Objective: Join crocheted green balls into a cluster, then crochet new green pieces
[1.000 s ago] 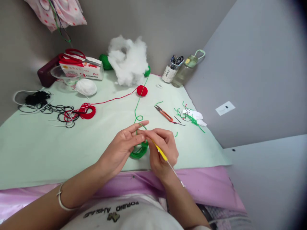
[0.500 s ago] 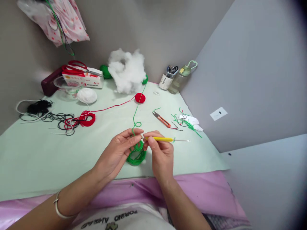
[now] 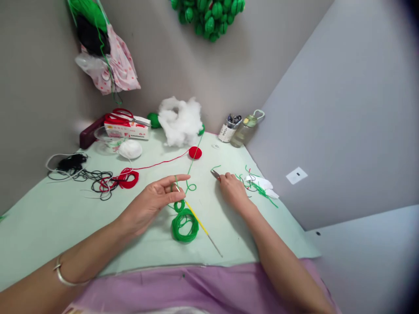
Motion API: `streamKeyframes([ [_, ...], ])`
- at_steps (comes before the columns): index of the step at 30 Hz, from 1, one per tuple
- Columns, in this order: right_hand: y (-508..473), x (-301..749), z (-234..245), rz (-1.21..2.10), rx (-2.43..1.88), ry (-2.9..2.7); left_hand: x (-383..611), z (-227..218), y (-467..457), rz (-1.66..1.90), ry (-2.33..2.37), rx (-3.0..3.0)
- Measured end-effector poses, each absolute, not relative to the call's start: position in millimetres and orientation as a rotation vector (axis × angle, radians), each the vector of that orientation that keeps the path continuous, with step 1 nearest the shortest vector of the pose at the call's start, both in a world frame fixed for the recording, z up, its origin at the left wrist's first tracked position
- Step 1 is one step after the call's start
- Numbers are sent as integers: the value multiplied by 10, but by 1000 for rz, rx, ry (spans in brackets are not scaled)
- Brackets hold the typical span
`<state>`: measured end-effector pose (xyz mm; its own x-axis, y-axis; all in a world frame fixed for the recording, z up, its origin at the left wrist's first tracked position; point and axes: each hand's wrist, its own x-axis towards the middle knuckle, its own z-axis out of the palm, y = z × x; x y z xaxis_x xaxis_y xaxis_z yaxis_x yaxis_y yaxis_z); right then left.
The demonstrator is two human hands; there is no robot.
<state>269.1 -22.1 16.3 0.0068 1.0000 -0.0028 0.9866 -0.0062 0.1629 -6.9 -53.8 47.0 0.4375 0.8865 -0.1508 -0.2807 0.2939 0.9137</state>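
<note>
My left hand [image 3: 153, 198] pinches a strand of green yarn [image 3: 185, 224] between thumb and fingers, with the forefinger stretched out and the strand looped over it. The tip of a yellow-handled crochet hook [image 3: 196, 217] sits at that pinch, and the hook slants down to the right across the table. The coil of green yarn lies just below the hand. My right hand [image 3: 233, 190] has reached to the right and is curled over the orange thread snips [image 3: 215, 174]; only their blade end shows.
On the pale green mat [image 3: 65, 218] lie a red crocheted disc [image 3: 195, 152], white stuffing [image 3: 180, 120], red yarn [image 3: 127, 179], black yarn [image 3: 81, 174] and green scraps [image 3: 260, 186]. A tissue box [image 3: 129, 129], jar [image 3: 227, 129] and bottle [image 3: 244, 129] stand at the back.
My right hand let go of the crochet hook and moved right onto the snips. The hook now hangs from my left hand's pinch. The camera tilted up.
</note>
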Motion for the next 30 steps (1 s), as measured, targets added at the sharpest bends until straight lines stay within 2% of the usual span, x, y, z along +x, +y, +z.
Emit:
streamKeyframes([
  [4,-168,2765,109,174,2129,2181,-69,437,-357,847,718,1097],
  [6,-207,2797,125,33,2246,2295,-75,417,-278,818,698,1108],
  [8,-272,2793,179,-333,2424,2490,-78,395,-223,785,670,1109],
  [10,-351,2731,270,-825,2429,2652,-71,371,-195,760,639,1126],
  [12,-420,2623,382,-1224,2236,2721,-53,351,-186,744,628,1152],
  [14,-454,2503,486,-1420,1999,2720,-29,338,-188,730,632,1181],
  [22,-331,2277,572,-1832,1557,2606,37,297,-154,671,557,1221],
  [30,-224,2260,453,-2051,1523,2459,-18,291,-83,671,574,1205],
])
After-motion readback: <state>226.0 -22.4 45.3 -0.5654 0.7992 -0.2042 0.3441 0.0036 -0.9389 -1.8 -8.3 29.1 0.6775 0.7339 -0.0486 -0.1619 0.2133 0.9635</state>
